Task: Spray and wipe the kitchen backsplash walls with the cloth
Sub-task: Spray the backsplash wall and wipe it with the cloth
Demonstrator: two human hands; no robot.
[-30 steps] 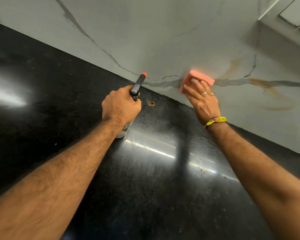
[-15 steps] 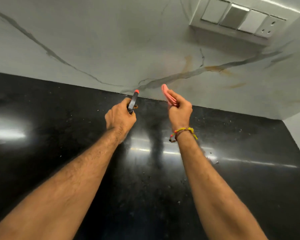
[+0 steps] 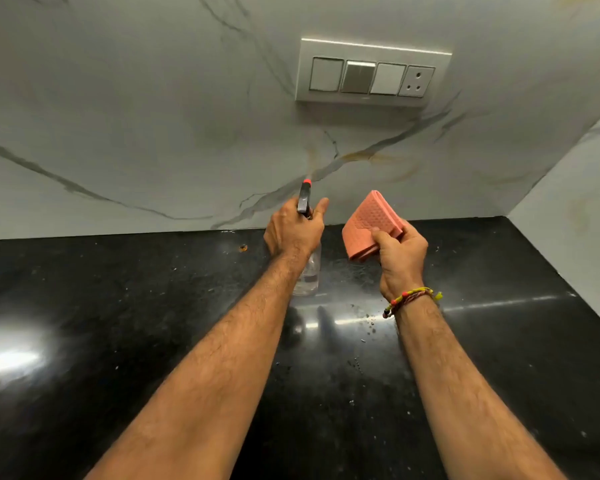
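Marble wall shows no wet patch. Your left hand grips the spray bottle, nozzle aimed far; right hand pinches the folded cloth clear of it. Spraying underway, wiping remains.

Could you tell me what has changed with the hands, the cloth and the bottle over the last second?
The right hand pulled the pink cloth off the marble backsplash, where it was pressed a second ago, and now grips it folded above the black countertop. The view tilted up, showing the switch panel. Unchanged: the left hand grips the spray bottle, nozzle towards the wall.
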